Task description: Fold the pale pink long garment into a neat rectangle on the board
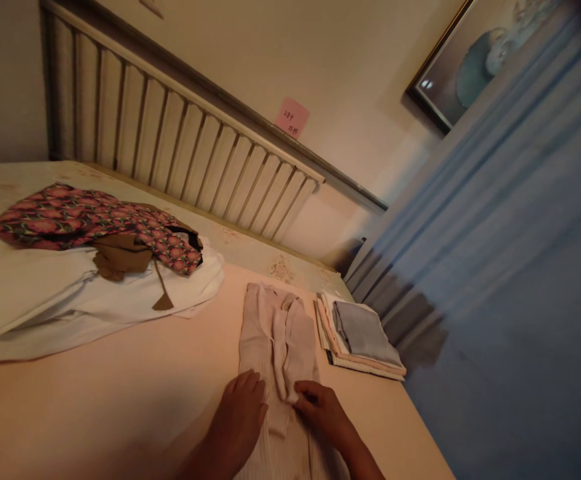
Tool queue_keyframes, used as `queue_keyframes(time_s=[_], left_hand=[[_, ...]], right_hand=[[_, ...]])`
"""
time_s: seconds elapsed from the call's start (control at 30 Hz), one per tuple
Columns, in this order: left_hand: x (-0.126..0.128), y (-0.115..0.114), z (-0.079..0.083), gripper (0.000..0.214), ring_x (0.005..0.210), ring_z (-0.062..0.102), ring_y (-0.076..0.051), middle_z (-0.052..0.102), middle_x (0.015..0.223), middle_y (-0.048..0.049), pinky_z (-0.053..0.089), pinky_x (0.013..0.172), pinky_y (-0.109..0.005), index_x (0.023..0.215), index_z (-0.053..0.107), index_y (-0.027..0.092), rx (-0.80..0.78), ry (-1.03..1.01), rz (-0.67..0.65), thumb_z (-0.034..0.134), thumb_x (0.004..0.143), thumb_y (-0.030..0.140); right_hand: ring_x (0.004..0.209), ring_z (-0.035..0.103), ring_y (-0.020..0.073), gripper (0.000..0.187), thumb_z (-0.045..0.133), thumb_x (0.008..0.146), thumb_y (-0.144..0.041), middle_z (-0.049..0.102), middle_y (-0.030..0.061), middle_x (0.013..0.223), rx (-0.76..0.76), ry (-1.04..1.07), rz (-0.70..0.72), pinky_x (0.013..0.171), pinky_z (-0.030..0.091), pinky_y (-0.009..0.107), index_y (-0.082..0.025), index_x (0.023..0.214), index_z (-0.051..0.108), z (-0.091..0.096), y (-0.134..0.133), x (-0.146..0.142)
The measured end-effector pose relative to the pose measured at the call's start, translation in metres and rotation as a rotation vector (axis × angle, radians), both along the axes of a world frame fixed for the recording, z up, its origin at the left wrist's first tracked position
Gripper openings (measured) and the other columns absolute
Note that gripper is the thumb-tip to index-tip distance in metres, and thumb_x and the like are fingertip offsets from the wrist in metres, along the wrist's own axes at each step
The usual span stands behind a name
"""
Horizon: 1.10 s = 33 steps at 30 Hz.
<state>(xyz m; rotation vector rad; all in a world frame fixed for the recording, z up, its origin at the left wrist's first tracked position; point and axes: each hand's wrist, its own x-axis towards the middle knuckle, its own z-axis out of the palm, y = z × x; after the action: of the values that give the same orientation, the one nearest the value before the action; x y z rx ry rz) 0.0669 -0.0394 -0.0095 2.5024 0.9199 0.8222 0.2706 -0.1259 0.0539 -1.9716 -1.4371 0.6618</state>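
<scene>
A pale ribbed garment (275, 333) lies lengthwise on the bed (120, 387) in front of me, partly folded. My left hand (240, 413) rests flat on its left side, fingers stretched out. My right hand (320, 407) sits on its right side, fingers curled and pinching a fold of the cloth near the middle.
A stack of folded cloths (360, 333) lies right of the garment at the bed's edge. A floral garment (95, 223) and a brown one (123, 257) lie on white fabric (45, 300) at left. Slatted headboard (180, 147) behind; blue curtain (510, 267) at right.
</scene>
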Motion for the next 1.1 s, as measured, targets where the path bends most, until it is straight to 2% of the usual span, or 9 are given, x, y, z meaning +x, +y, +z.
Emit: queue_keyframes(time_s=[0.13, 0.27, 0.37, 0.57, 0.7, 0.93, 1.0, 1.1], left_hand=[[0.000, 0.001, -0.004, 0.035, 0.123, 0.052, -0.027, 0.063, 0.126, -0.0088, 0.039, 0.108, -0.047, 0.114, 0.063, 0.020, 0.033, -0.012, 0.007, 0.055, 0.081, 0.009], [0.000, 0.001, -0.005, 0.035, 0.122, 0.052, -0.026, 0.063, 0.127, -0.0081, 0.039, 0.107, -0.046, 0.113, 0.064, 0.021, 0.027, 0.006, 0.010, 0.054, 0.082, 0.009], [0.000, 0.000, -0.006, 0.036, 0.124, 0.051, -0.025, 0.062, 0.129, -0.0074, 0.038, 0.108, -0.044, 0.115, 0.063, 0.022, 0.026, -0.009, 0.023, 0.054, 0.083, 0.010], [0.000, 0.000, -0.002, 0.037, 0.126, 0.050, -0.024, 0.061, 0.131, -0.0051, 0.036, 0.110, -0.044, 0.116, 0.063, 0.024, -0.036, 0.041, 0.009, 0.053, 0.082, 0.012], [0.000, 0.001, 0.004, 0.039, 0.128, 0.047, -0.026, 0.059, 0.134, -0.0055, 0.035, 0.110, -0.046, 0.117, 0.062, 0.024, -0.077, 0.096, -0.015, 0.051, 0.081, 0.011], [0.000, 0.000, 0.008, 0.044, 0.130, 0.047, -0.026, 0.058, 0.135, -0.0059, 0.033, 0.111, -0.046, 0.121, 0.059, 0.023, -0.105, 0.125, -0.041, 0.049, 0.080, 0.010], [0.000, 0.000, 0.008, 0.043, 0.130, 0.046, -0.026, 0.057, 0.137, -0.0054, 0.033, 0.112, -0.047, 0.121, 0.060, 0.024, -0.100, 0.123, -0.048, 0.049, 0.081, 0.010], [0.000, 0.000, 0.007, 0.043, 0.131, 0.045, -0.026, 0.057, 0.137, -0.0058, 0.032, 0.112, -0.047, 0.121, 0.060, 0.023, -0.100, 0.126, -0.036, 0.050, 0.081, 0.010]], right_hand=[[0.085, 0.067, 0.0222, 0.027, 0.059, 0.074, -0.037, 0.074, 0.0050, 0.089, 0.051, -0.040, -0.061, 0.078, 0.050, 0.030, -0.019, 0.088, 0.074, 0.011, 0.017, 0.023], [0.082, 0.068, 0.0217, 0.025, 0.054, 0.074, -0.033, 0.074, 0.0049, 0.085, 0.095, -0.237, -0.186, 0.075, 0.052, 0.030, -0.019, 0.083, 0.072, 0.021, 0.061, 0.066], [0.088, 0.068, 0.0219, 0.026, 0.053, 0.075, -0.028, 0.075, 0.0054, 0.090, 0.080, -0.315, -0.224, 0.082, 0.052, 0.032, -0.020, 0.089, 0.073, 0.018, 0.096, 0.093], [0.112, 0.062, 0.0222, 0.044, 0.058, 0.074, -0.016, 0.069, 0.0089, 0.119, -0.009, -0.473, -0.160, 0.098, 0.043, 0.031, -0.018, 0.118, 0.066, 0.006, 0.150, 0.117], [0.114, 0.060, 0.0234, 0.050, 0.062, 0.074, -0.014, 0.067, 0.0120, 0.123, -0.103, -0.558, -0.107, 0.097, 0.040, 0.029, -0.016, 0.124, 0.062, -0.002, 0.176, 0.122], [0.104, 0.063, 0.0223, 0.052, 0.071, 0.073, -0.030, 0.068, 0.0136, 0.116, -0.238, -0.661, -0.164, 0.083, 0.042, 0.026, -0.014, 0.122, 0.062, -0.003, 0.197, 0.131], [0.099, 0.064, 0.0228, 0.044, 0.071, 0.073, -0.033, 0.070, 0.0143, 0.110, -0.253, -0.676, -0.186, 0.079, 0.042, 0.027, -0.013, 0.113, 0.066, -0.002, 0.196, 0.130], [0.094, 0.064, 0.0217, 0.022, 0.067, 0.073, -0.024, 0.071, 0.0136, 0.099, -0.240, -0.684, -0.194, 0.075, 0.040, 0.025, -0.013, 0.092, 0.070, 0.002, 0.191, 0.123]])
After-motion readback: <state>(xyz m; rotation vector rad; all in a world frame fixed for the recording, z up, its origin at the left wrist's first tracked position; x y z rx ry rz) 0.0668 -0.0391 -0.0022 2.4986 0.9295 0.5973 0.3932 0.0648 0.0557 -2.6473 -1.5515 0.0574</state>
